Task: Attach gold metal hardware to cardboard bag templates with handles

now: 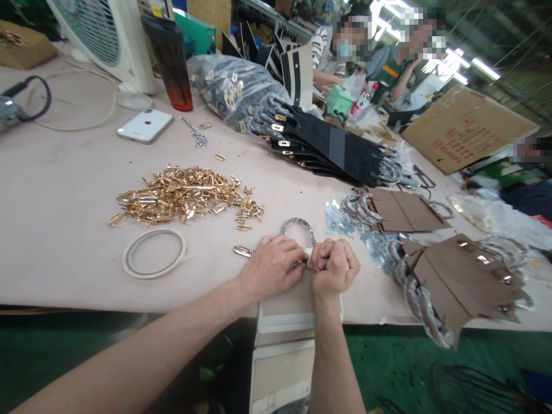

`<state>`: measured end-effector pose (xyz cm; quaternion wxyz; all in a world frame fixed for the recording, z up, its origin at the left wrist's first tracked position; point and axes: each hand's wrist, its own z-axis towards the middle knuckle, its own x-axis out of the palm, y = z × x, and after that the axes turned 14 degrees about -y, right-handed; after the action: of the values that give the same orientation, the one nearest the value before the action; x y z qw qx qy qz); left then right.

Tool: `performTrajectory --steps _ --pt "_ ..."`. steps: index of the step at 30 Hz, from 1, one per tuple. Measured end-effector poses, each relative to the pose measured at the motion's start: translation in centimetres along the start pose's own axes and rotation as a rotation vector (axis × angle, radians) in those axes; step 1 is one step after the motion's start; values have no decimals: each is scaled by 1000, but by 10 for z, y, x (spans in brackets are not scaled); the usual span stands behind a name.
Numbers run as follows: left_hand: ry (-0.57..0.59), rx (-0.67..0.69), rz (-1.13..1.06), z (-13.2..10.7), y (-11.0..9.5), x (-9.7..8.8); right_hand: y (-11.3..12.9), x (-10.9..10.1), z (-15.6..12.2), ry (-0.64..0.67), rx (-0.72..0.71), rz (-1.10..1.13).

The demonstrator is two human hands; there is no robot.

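My left hand (271,265) and my right hand (334,265) are pressed together at the table's near edge, fingers pinched on the top of a pale leather piece (288,307) that hangs over the edge. A wrapped loop handle (299,226) rises just beyond my knuckles. A small gold clasp (242,250) lies left of my left hand. What my fingertips pinch is hidden between them.
A heap of gold clasps (185,195) and a tape ring (154,253) lie to the left. Brown pieces with wrapped handles (457,276) sit right, black ones (332,146) behind. A phone (145,125), tumbler (170,60), fan (107,34) and cardboard box (466,126) stand farther back. Several people sit beyond.
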<state>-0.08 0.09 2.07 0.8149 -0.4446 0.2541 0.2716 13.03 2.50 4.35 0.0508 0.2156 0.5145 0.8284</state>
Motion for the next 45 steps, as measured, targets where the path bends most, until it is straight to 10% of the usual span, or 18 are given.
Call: performTrajectory --steps 6,15,23,45 --pt "-23 -7 -39 0 2 0 -1 6 3 46 -3 -218" --pt "-53 34 -56 -5 5 3 13 -11 35 -115 168 174" --pt "-28 53 -12 -3 3 0 1 11 40 19 296 98" --pt "13 74 81 -4 -3 -3 3 -1 28 123 177 41"
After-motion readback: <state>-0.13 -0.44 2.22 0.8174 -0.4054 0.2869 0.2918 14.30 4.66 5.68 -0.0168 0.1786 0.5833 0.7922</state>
